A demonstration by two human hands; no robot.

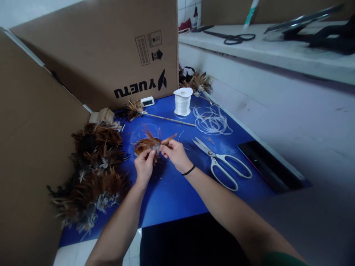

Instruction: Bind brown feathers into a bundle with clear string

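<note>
Near the middle of the blue table, a small bunch of brown feathers (142, 145) is held between both hands. My left hand (144, 166) pinches its pale bound base from the left. On the right, my right hand (176, 153) grips the same base, and a brown feather sticks out past its fingers; whether the fingers hold it separately I cannot tell. Silver scissors (215, 155) lie partly open to the right of my right hand. Behind the hands lies a thin stick (172, 119) with a feather tuft (134, 110) at its left end.
Piles of feather bunches (94, 188) line the left edge. A white spool (182, 101) and loose clear strips (212, 120) are at the back. A dark phone (270, 164) lies right. Cardboard (97, 48) walls the back and left; a ledge (299, 55) holds black scissors (235, 38).
</note>
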